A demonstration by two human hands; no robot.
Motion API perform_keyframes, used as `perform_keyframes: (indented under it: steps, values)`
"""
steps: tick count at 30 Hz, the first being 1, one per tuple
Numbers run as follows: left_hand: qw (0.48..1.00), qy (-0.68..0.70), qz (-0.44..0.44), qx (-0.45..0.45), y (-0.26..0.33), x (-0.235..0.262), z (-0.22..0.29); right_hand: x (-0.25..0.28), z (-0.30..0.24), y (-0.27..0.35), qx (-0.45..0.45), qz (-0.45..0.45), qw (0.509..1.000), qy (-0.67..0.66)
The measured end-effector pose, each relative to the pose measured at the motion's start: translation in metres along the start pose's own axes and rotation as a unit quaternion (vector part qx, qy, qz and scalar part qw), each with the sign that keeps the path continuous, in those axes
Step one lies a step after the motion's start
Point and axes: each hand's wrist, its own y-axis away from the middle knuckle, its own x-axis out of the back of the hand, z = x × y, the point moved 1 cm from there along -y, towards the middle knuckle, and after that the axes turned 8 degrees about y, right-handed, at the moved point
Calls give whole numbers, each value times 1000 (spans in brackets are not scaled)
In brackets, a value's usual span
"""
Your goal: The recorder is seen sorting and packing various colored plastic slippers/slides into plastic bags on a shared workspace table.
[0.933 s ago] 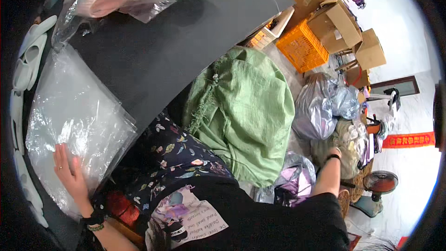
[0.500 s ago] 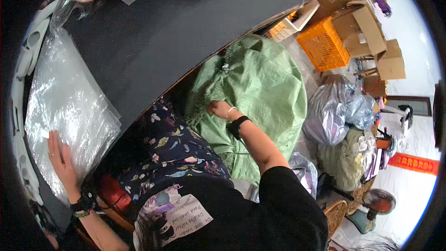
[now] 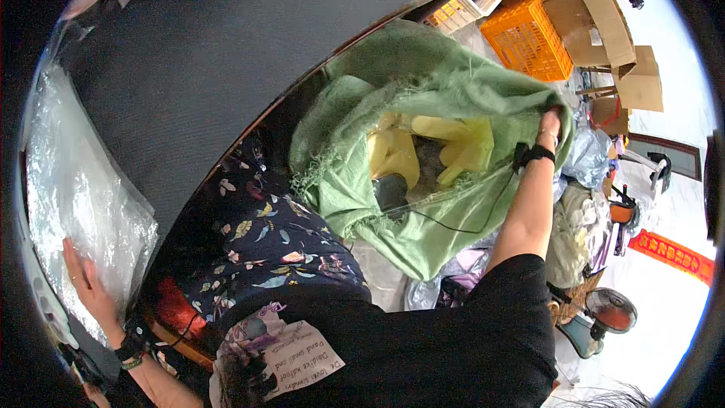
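Near centre, green sack [image 3: 423, 240] gapes, its mouth's long axis 8-to-2 o'clock. Right hand [image 3: 550, 125], nearer, grasps the rim at 2; yellow items [image 3: 394, 156] inside lie 9 o'clock from it. Left hand [image 3: 92, 292] rests flat on clear plastic [image 3: 84, 189], gripping nothing.

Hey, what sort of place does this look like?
Probably a packing workshop or stockroom, judging by the open green woven sack with yellow items inside, the clear plastic wrapping on a dark worktable, and cardboard boxes beside an orange crate.
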Motion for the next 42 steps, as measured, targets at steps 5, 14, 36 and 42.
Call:
perform_keyframes:
  steps: [5,14,36,42]
  values:
    - [1000,-18,4,6,-1,9,3,-89,-13,88,138,-24,926,-351]
    - [999,-27,5,21,-2,12,8,-267,119,290,-391,-109,848,-341]
    - [989,31,21,141,6,18,-28,-309,100,237,-261,-117,816,-502]
    - [990,29,26,137,8,19,-30,-318,125,204,-246,-171,670,-679]
